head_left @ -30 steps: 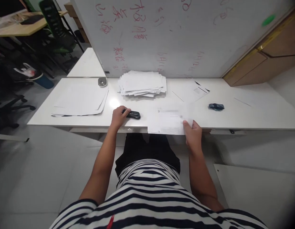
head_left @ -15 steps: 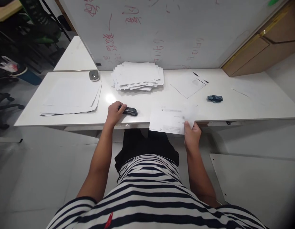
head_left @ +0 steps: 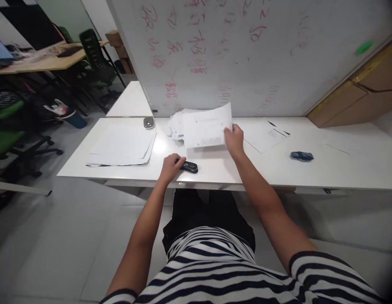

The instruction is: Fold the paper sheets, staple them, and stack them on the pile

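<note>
My left hand is wrapped around the rear end of a black stapler that lies on the white desk close to its front edge. In my right hand is a printed sheet of paper, pinched at its right edge; whether it is one sheet or several I cannot tell. The sheet is tilted up in front of a thick, uneven stack of paper and hides most of it.
On the left of the desk lies a flat pile of large sheets, with a small grey device behind it. To the right are a loose sheet and a dark blue bundle. A whiteboard stands along the back, cardboard boxes at right.
My right hand has carried the printed sheet from the desk's front edge forward and left to the paper stack. My left hand stays on the stapler. The head view has turned left and up.
</note>
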Demonstrator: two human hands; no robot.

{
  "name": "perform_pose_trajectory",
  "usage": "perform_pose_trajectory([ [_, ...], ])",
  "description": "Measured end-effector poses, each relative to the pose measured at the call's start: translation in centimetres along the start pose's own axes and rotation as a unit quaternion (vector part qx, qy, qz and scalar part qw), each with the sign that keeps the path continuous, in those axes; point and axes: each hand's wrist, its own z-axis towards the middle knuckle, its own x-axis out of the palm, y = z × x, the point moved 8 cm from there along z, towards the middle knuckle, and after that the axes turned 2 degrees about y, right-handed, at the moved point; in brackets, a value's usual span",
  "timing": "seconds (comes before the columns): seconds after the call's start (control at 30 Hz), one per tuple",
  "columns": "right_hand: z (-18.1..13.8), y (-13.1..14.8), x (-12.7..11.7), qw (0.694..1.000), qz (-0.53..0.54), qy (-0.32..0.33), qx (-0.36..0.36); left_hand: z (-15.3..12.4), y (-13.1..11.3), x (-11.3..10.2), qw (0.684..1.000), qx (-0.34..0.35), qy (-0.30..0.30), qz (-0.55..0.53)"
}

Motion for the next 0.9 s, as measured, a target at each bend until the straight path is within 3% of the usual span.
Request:
perform_pose_trajectory([
  [0.13,6.5,1.6,5.5,0.983,-0.173,0.033,0.053,-0.5,0.1,-0.3,1.0,-0.008,0.007,-0.015],
  [0.2,7.7,0.4,5.5,0.979,-0.19,0.026,0.07,-0.6,0.3,-0.4,1.0,-0.012,0.006,-0.02],
  [0.27,7.9,-2.2,3.0,0.978,-0.183,-0.021,0.101,-0.5,0.5,-0.4,1.0,-0.011,0.007,-0.023],
  [0.37,7.0,-7.1,-2.8,0.964,-0.217,-0.068,0.14,-0.3,0.6,-0.2,1.0,-0.007,0.012,-0.024],
  [0.5,5.0,-12.8,-7.8,0.938,-0.32,0.031,0.13,-0.1,0.7,-0.3,1.0,-0.024,0.012,-0.01],
  [0.57,4.0,-14.8,-8.8,0.931,-0.335,0.068,0.132,-0.1,0.6,-0.3,0.999,-0.031,0.009,-0.005],
  [0.63,3.5,-15.6,-9.3,0.93,-0.341,0.062,0.124,-0.1,0.6,-0.3,0.999,-0.037,0.007,0.001],
  [0.9,3.1,-15.2,-9.0,0.936,-0.34,0.017,0.091,-0.2,1.1,-0.1,0.998,-0.069,0.009,0.007],
])
